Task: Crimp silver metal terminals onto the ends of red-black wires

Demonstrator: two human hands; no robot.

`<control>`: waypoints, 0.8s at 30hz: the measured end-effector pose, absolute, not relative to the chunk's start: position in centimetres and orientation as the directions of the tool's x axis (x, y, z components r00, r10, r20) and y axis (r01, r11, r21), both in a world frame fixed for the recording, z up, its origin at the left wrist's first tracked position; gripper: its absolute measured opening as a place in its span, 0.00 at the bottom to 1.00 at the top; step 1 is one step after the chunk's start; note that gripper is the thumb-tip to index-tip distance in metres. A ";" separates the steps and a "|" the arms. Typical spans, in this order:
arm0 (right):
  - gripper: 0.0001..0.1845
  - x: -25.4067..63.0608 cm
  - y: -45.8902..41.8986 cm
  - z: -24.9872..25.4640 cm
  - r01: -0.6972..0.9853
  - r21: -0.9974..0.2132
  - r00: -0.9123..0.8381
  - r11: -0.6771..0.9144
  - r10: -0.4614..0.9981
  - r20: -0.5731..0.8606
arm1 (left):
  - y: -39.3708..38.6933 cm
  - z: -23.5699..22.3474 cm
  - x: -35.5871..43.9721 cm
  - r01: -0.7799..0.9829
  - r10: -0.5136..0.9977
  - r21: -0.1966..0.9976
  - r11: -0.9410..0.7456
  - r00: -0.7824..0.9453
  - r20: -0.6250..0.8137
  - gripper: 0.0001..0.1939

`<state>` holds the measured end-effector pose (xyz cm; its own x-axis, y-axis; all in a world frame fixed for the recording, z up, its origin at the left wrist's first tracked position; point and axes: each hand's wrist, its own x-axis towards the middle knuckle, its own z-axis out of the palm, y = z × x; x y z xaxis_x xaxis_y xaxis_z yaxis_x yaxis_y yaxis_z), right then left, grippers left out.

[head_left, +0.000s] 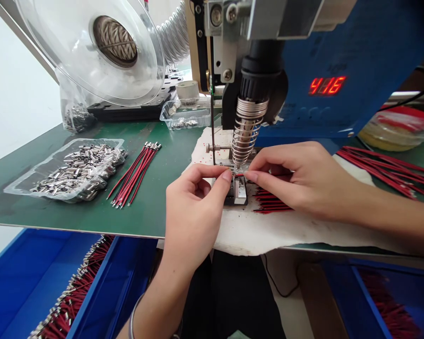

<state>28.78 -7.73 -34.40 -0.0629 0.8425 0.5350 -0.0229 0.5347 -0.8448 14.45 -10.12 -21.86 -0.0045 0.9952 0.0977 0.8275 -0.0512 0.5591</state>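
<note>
1. Red wire (239, 174) is lying at the small metal fixture (240, 192), a shiny coil spring (248, 129) hanging just above and kinda crowding it.
2. Right hand (297, 176) is pinching the wire, thumb and finger nearly closed; left hand (198, 202) is pinching beside the fixture, can't tell on what.
3. Clear plastic tray (19, 187) is holding tiny metal tubes (86, 165), wire bundle (136, 174) lying alongside.
</note>
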 end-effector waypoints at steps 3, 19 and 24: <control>0.09 28.7 -8.0 -34.3 -0.035 -0.856 -0.048 0.516 0.854 0.518 | -10.1 -21.9 14.4 0.827 0.995 0.561 -0.049 -0.007 0.097 0.06; 0.11 28.4 -8.7 -34.1 -0.088 -0.911 -0.031 0.404 0.913 0.408 | -10.1 -21.9 14.4 0.830 0.995 0.557 -0.043 -0.014 0.098 0.07; 0.11 28.4 -8.7 -33.9 -0.091 -0.918 -0.043 0.387 0.919 0.392 | -10.1 -22.0 14.4 0.828 0.995 0.559 -0.044 -0.013 0.098 0.06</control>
<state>28.42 -8.72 -33.94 -0.0435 0.9191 0.3916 -0.0910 0.3867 -0.9177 14.37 -10.05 -21.98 -0.0132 0.9951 0.0976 0.8280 -0.0438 0.5590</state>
